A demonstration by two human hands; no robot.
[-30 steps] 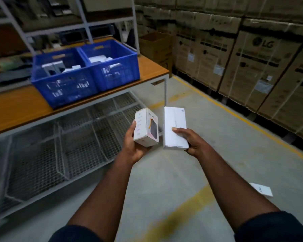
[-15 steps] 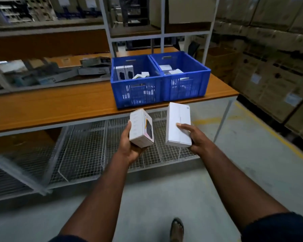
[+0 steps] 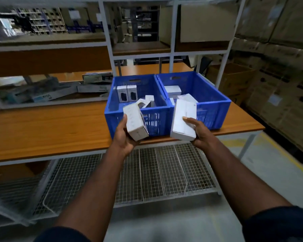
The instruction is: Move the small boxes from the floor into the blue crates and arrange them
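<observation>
Approach done: you've reached the blue crates. Left grip grasps small box, right grip grasps flat box; drop in next.

The left hand grips a small white box; the right hand holds a flat white box. Just beyond both hands, two blue crates holding boxes stand together on the tabletop.

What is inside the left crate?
Two upright boxes at the back of the left crate, loose white ones nearer. The box in the left hand hides the front corner.
</observation>
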